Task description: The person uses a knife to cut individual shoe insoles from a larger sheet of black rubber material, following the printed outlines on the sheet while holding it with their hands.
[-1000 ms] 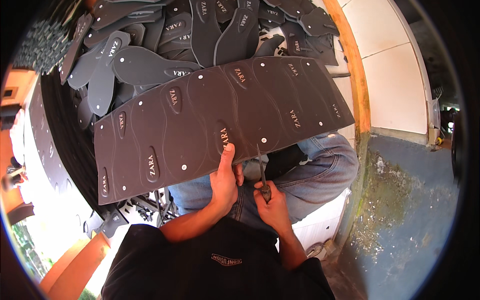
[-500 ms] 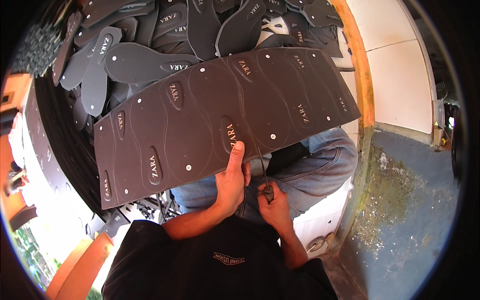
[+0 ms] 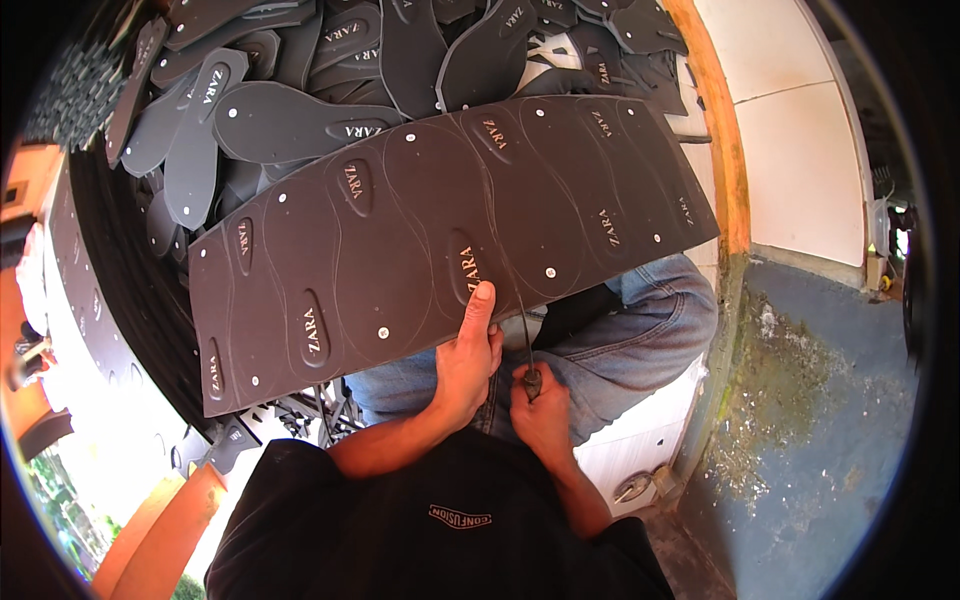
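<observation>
A wide dark brown foam sheet [image 3: 400, 220], embossed with several insole outlines, lies tilted across my lap. My left hand [image 3: 466, 360] grips its near edge, thumb on top and the other fingers mostly hidden underneath. Just to the right, my right hand [image 3: 541, 405] is closed round the handle of a thin-bladed knife [image 3: 528, 340]. The narrow blade points away from me and meets the sheet's near edge beside an insole outline. Whether its tip passes through the foam I cannot make out.
Cut-out dark insoles [image 3: 300, 120] are heaped beyond the sheet. Long stacked dark sheets [image 3: 125, 290] curve along the left. A wooden edge [image 3: 725, 150] runs down the right, beside a stained blue-grey floor [image 3: 810, 400]. Small dark scraps [image 3: 310, 410] lie left of my legs.
My right hand and the knife have shifted slightly left and away from me. The sheet and my left hand have moved a little to the right.
</observation>
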Motion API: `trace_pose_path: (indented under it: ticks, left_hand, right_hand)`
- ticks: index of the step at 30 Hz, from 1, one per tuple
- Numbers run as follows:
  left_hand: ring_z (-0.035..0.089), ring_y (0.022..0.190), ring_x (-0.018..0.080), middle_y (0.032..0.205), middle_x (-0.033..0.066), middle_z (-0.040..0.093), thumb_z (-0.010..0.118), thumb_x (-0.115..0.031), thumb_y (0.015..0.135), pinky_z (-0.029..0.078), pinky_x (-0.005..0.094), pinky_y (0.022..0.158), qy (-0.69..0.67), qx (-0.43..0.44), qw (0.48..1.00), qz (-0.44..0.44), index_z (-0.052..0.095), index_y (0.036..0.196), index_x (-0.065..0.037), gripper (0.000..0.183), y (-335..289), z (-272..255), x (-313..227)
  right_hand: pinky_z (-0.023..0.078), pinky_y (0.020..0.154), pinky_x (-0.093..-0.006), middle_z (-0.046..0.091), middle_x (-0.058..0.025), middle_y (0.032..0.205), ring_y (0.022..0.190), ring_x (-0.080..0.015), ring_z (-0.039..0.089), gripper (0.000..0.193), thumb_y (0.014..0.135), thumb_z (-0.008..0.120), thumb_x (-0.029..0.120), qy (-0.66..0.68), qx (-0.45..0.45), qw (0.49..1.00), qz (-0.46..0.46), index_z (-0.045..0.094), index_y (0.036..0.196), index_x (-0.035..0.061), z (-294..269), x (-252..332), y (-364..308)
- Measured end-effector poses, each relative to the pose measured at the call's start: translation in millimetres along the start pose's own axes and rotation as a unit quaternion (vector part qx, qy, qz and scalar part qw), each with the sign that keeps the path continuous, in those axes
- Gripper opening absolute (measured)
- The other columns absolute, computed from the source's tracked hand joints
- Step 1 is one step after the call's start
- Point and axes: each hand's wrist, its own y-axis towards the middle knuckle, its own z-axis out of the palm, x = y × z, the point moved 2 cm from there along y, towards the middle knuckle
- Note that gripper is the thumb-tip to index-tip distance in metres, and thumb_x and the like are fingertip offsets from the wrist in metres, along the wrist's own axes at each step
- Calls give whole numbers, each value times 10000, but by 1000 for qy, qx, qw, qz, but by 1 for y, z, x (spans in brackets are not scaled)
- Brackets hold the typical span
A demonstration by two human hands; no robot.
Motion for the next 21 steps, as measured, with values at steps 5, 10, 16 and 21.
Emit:
trace_pose_path:
  ticks: [5,10,16,21]
  left_hand:
    - [291,397,39,504,-59,319,585,-334,898,215,208,349,-9,-4,1000,-22,481,728,-116,295,-4,2,-4]
    - [287,389,41,503,-60,323,582,-327,901,207,219,352,-9,2,1000,-11,487,726,-116,290,-3,1,-5]
    - [293,363,48,504,-47,358,589,-331,894,212,219,345,3,21,1000,-3,482,739,-112,289,-4,0,-4]
    - [288,334,61,480,-33,365,590,-332,891,215,225,318,8,9,1000,6,449,737,-107,307,-4,3,-5]
  right_hand:
    - [458,570,-424,584,-196,635,623,-388,600,59,768,544,47,-4,-3,1000,-4,577,805,13,12,-3,11]
    - [464,624,-444,598,-215,669,685,-410,600,78,768,542,57,2,35,999,20,588,786,-3,16,0,25]
    - [475,687,-448,617,-240,747,788,-416,608,137,780,566,110,1,43,999,27,609,831,-9,23,10,51]
    - [476,738,-433,643,-232,878,891,-395,613,246,783,626,207,25,82,994,64,621,907,-6,30,13,64]
